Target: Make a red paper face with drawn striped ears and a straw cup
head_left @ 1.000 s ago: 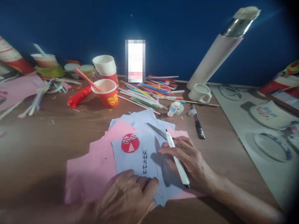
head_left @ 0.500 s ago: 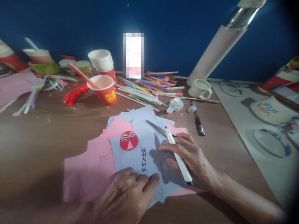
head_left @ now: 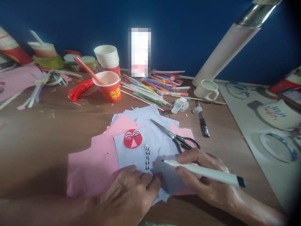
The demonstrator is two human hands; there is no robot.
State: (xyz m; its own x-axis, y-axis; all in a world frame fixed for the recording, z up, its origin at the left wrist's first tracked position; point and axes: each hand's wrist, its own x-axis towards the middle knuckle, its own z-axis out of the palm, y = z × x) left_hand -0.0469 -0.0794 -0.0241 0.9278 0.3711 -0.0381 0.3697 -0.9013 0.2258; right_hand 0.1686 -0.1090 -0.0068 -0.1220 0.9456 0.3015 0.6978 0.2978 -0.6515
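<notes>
Pinching marker [head_left: 209,172] firmly between right fingers [head_left: 194,156]. Keeping blue paper [head_left: 136,156] flat under left fingers [head_left: 146,179], unable to tell if pinching

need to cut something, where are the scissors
In the head view, right of centre: the scissors lie on the pale papers, just beyond the right hand.

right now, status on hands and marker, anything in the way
Right hand holds white marker, tip over blue paper, contact unclear. Left hand on paper. Possible obstacle: scissors beside right hand.
</notes>
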